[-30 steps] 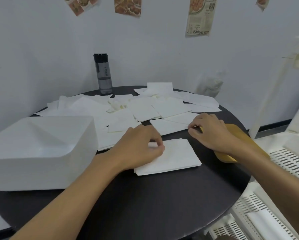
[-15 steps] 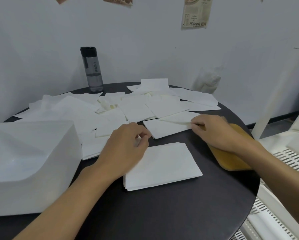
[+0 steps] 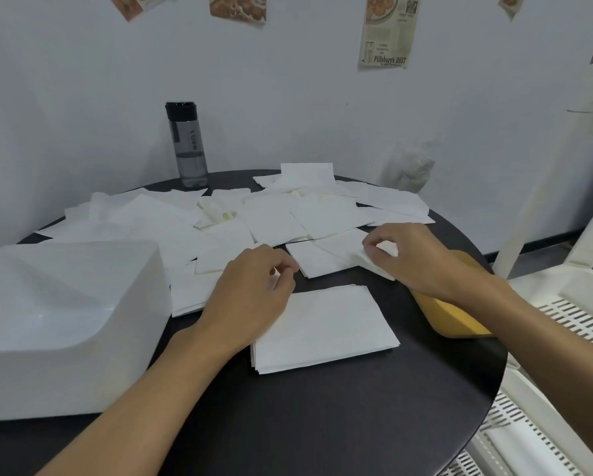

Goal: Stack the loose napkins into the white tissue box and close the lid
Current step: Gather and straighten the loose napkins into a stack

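Soft, fairly bright indoor light fills the scene. It seems to fall from above the table [image 3: 322, 424], though no lamp shows. Shadows on the table are faint and blurred at the edges: a thin dark line under the napkin stack [image 3: 326, 331] near its middle, and a smudge beneath the left hand [image 3: 250, 304]. The loose napkins [image 3: 271, 221] on the table's far half are nearly washed out, so their borders merge. A small glint sits on the white tissue box [image 3: 65, 321] at the table's left. Right of the table, the rack [image 3: 563, 290] bows with lens distortion. Above the table, the poster [image 3: 386, 32] leans. Detail is slightly soft throughout.
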